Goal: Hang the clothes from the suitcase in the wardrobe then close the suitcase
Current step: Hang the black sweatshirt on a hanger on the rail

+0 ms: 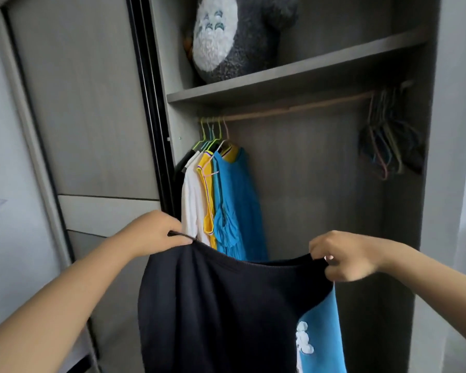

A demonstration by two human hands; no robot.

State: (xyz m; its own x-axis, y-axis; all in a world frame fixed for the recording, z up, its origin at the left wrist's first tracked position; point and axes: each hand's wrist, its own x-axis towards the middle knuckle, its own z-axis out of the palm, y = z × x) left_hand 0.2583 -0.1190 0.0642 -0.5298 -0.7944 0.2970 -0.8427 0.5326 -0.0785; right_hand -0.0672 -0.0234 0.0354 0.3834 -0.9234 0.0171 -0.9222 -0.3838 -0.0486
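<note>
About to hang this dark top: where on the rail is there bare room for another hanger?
The rail is bare between the blue dress and the empty hangers bunched at its right end. Its left end is crowded with hung clothes.

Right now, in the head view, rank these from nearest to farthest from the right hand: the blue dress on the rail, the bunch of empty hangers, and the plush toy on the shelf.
From the right hand:
1. Blue dress, up and to its left, hanging on the rail.
2. Empty hangers, above it, at the rail's right end.
3. Plush toy, highest, on the top shelf.
</note>
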